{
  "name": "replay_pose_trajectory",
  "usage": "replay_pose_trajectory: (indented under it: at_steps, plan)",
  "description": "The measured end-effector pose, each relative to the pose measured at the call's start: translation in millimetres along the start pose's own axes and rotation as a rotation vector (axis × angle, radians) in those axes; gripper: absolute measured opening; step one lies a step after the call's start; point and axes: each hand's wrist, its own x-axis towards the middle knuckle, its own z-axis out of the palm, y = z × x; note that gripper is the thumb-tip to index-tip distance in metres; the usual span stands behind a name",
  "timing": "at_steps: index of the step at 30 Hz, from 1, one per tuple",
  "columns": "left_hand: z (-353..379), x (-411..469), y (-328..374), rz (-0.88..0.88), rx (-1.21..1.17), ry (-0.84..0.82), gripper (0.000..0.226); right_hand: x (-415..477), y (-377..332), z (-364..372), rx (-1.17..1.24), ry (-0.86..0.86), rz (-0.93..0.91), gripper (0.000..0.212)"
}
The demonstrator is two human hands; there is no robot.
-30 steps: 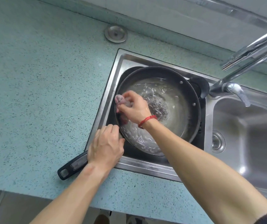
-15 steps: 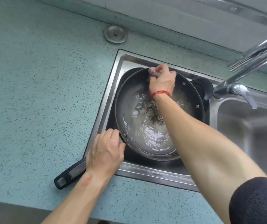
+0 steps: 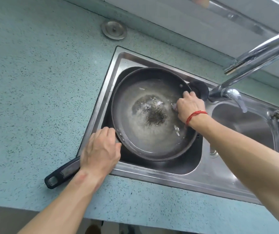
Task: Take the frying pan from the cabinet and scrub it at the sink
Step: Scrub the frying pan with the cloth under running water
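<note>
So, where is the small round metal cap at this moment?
In the head view, the round metal cap lies on the blue counter, upper left, just beyond the far-left corner of the sink.

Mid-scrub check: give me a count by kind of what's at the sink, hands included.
Pan: 1
Hands: 2, left hand, right hand
Scrubber: 1, mostly hidden in the right hand
Basins: 2, left basin, right basin
Tap: 1
Cap on counter: 1
Total: 8

Frying pan (image 3: 140,141) in sink's (image 3: 152,174) left basin; handle (image 3: 62,173) over front-left corner onto countertop (image 3: 34,98). Faucet (image 3: 260,53) at back rim, between basins.
</note>
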Motion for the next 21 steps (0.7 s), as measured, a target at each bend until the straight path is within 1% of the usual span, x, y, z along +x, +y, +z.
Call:
replay_pose_trajectory:
  at_steps: [4,9,12,14,16,18,21]
  plan:
    - [-2,1,2,0.007,-0.003,0.004,0.023,-30,-4,3,-0.042,-0.168,0.000,0.033]
    - [-2,1,2,-0.002,-0.002,-0.011,0.022,-59,-24,6,0.035,-0.367,-0.079,0.027]
    - [-3,0,2,-0.013,-0.014,-0.016,0.019,-64,-31,9,0.101,-0.397,-0.114,0.027]
    - [-4,0,2,-0.010,-0.014,-0.012,0.018,-61,-26,10,0.083,-0.344,-0.125,0.027]
    - [-3,0,2,-0.003,-0.007,-0.009,0.019,-54,-15,12,-0.005,-0.237,-0.149,0.026]
    - [-3,-1,2,0.002,0.003,0.000,0.020,-43,-2,15,-0.074,-0.100,-0.181,0.021]
    - [-2,-1,1,0.013,0.018,0.013,0.022,-21,12,15,-0.099,0.163,-0.253,0.008]
